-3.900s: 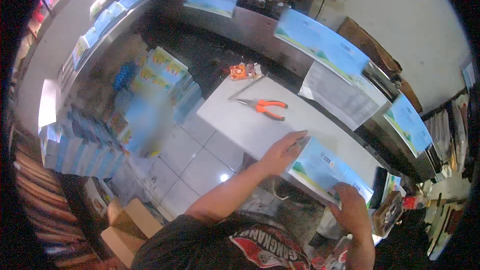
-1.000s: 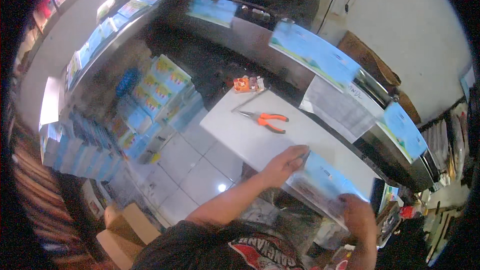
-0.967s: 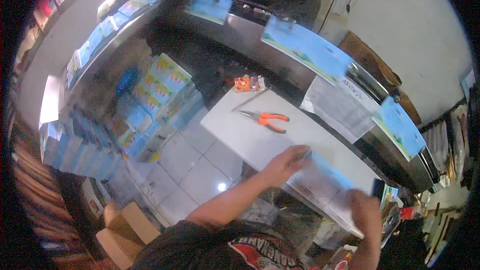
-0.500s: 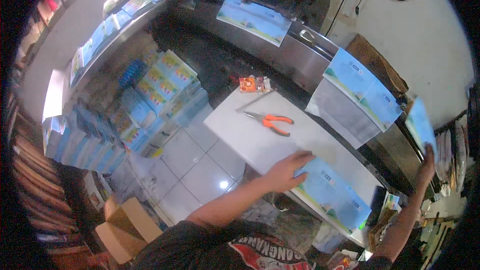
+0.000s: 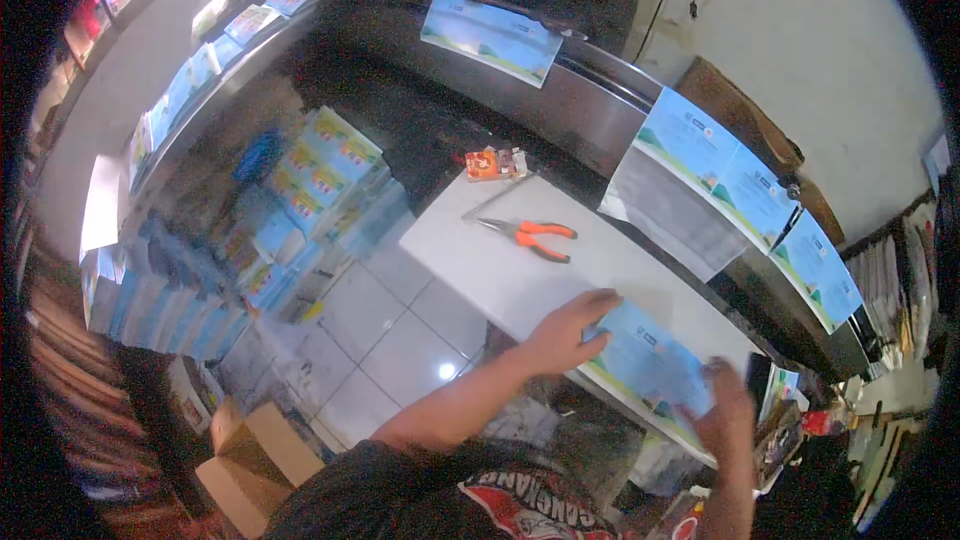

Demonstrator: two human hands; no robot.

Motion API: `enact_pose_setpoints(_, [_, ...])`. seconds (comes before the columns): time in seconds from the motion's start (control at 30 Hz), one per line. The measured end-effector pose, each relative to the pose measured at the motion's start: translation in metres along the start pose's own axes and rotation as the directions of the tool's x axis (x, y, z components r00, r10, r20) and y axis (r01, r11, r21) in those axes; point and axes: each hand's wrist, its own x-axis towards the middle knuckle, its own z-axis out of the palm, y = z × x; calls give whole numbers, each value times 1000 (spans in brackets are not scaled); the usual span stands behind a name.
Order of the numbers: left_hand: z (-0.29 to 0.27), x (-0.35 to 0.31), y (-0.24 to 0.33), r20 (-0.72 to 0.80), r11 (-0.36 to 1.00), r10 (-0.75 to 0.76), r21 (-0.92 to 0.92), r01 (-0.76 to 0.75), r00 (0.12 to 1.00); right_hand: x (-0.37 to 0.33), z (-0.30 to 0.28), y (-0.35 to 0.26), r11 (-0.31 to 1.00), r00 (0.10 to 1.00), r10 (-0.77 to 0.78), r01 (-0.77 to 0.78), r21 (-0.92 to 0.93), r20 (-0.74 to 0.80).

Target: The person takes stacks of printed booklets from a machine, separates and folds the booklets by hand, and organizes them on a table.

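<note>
A blue-and-green printed sheet or stack of sheets point(image 5: 648, 360) lies along the near right part of the white table point(image 5: 450, 240). My left hand point(image 5: 570, 332) is at its left end, thumb and fingers closed about the edge. Over its right end, my right hand point(image 5: 725, 410) is blurred, fingers spread and nothing visibly held. Another printed sheet point(image 5: 815, 265) rests on the dark metal ledge at the right. Left of it, a wider printed sheet point(image 5: 710, 160) lies above a pale paper stack point(image 5: 665, 215).
Orange-handled pliers point(image 5: 535, 235) and a thin metal rod point(image 5: 500, 197) lie on the table by a small red packet point(image 5: 485, 164). Printed stacks point(image 5: 320, 185) stand on the floor at left. An opened cardboard box point(image 5: 265, 460) is at lower left.
My right hand has come left from the ledge to the sheet on the table. The sheet it held upright now lies on the ledge. My left hand stays at the same end.
</note>
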Motion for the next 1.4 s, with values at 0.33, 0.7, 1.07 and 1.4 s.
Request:
enact_pose_setpoints(0.33, [6, -3, -24, -31, 869, -98, -490, 70, 995, -7, 25, -32, 982, 978, -160, 144, 120, 132])
enact_pose_setpoints(0.7, [-3, -5, -26, -71, 941, -17, -340, -8, 997, 4, -27, -33, 984, 962, -72, 26, 174, 265])
enact_pose_setpoints(1.07, [4, 1, -11, 26, 999, -19, -31, 19, 999, 93, -147, 234, 821, 507, -279, -314, -476, -816])
enact_pose_setpoints(1.4, [1, 1, 0, 36, 999, -34, -32, 35, 999, 77, -15, 259, 961, 858, 185, -260, -95, -479])
